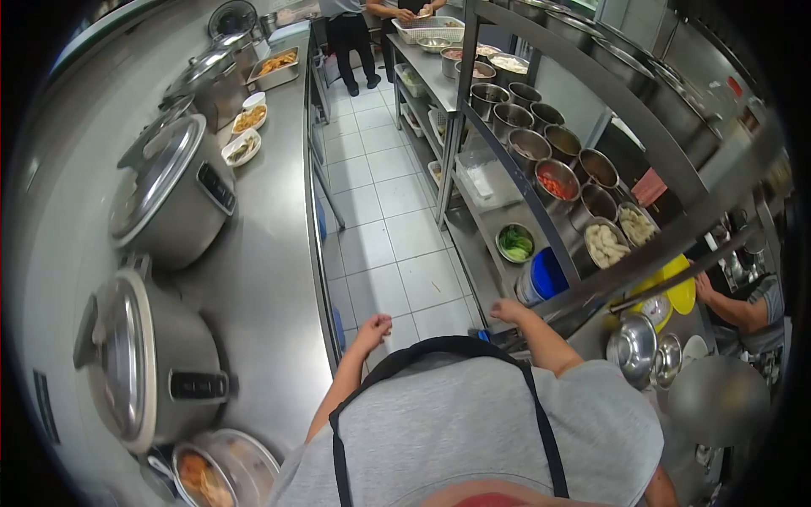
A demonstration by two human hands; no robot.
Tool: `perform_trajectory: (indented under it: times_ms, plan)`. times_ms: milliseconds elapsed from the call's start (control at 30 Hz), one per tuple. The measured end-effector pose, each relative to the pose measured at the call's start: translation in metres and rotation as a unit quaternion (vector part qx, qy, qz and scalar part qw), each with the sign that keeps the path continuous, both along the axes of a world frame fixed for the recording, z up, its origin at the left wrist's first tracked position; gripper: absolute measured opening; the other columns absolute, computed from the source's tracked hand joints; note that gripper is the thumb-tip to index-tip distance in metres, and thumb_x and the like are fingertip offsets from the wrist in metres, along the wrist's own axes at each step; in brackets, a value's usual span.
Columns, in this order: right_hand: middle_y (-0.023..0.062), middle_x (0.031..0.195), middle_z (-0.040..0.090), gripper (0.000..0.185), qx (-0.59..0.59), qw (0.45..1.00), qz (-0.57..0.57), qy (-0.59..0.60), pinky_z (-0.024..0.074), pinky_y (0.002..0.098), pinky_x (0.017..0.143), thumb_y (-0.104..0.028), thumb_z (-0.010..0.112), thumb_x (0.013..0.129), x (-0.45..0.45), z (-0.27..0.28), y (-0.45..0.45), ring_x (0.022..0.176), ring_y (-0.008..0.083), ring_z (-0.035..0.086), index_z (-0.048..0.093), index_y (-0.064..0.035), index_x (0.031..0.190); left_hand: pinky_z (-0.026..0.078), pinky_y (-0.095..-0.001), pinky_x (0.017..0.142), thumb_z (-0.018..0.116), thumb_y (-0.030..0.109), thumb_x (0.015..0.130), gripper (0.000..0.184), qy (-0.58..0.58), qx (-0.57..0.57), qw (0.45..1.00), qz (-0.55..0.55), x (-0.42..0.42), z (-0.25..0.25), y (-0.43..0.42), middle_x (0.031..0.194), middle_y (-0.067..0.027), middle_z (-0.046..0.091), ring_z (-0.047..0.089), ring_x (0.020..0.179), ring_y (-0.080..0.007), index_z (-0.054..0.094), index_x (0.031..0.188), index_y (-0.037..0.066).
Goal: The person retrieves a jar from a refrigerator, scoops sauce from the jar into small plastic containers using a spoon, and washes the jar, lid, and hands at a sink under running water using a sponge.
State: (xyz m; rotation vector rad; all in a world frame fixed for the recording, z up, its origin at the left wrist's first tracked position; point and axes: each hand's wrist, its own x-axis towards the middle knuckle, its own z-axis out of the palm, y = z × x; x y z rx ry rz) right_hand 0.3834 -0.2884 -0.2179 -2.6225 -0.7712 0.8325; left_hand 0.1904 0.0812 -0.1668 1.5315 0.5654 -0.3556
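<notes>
My left hand [375,329] hangs over the aisle beside the front edge of the steel counter [262,228]. Its fingers are loosely curled with nothing visible in them. Near the lower corner of the steel shelving [448,160] is my right hand [509,312], also curled and holding nothing that I can see. Closest to it stands a blue and white tub [542,277] on the lower shelf. Neither hand appears to touch anything.
Large lidded cookers [144,355] line the counter on my left. Several steel pots [557,182] of ingredients fill the right-hand rack. A tiled aisle [389,203] runs forward to two people [348,38]. Another person's arm [726,304] shows at far right, near steel bowls [632,346].
</notes>
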Motion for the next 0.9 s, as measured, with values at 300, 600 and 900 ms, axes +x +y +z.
perform_trajectory:
  times_ms: [300,600,900]
  plan:
    - [0.0153,0.085,0.065,0.035,-0.054,0.954,-0.045,0.292,0.049,0.0391,0.065,-0.034,0.067,0.072,0.062,-0.064,-0.029,0.071,0.0273,0.063,0.066,-0.0058,0.092,0.043,-0.0285,0.074,0.056,0.028,0.088,0.029,0.0,-0.006,1.0,-0.011,0.207,0.006,0.098,0.096,-0.0005,0.059,0.056,0.086,-0.0111,0.052,0.111,0.011]
    - [0.011,0.081,0.065,0.034,0.096,0.995,-0.027,0.031,0.0484,0.036,0.069,-0.036,0.063,0.078,0.412,-0.045,0.211,0.075,0.0228,0.062,0.063,-0.0047,0.09,0.041,-0.0264,0.048,0.057,0.02,0.085,0.017,0.156,-0.053,0.977,0.138,0.285,-0.142,0.235,0.071,-0.0006,0.053,0.052,0.063,-0.0122,0.054,0.099,0.011]
    - [0.0048,0.075,0.062,0.025,0.173,0.976,-0.094,0.092,0.0475,0.0288,0.059,-0.026,0.061,0.085,0.618,-0.012,0.401,0.063,0.0124,0.057,0.062,-0.003,0.094,0.045,-0.0256,0.063,0.06,0.02,0.083,0.019,0.018,0.08,0.995,0.048,0.465,-0.212,0.353,0.074,-0.0031,0.06,0.056,0.068,-0.0129,0.062,0.09,0.003]
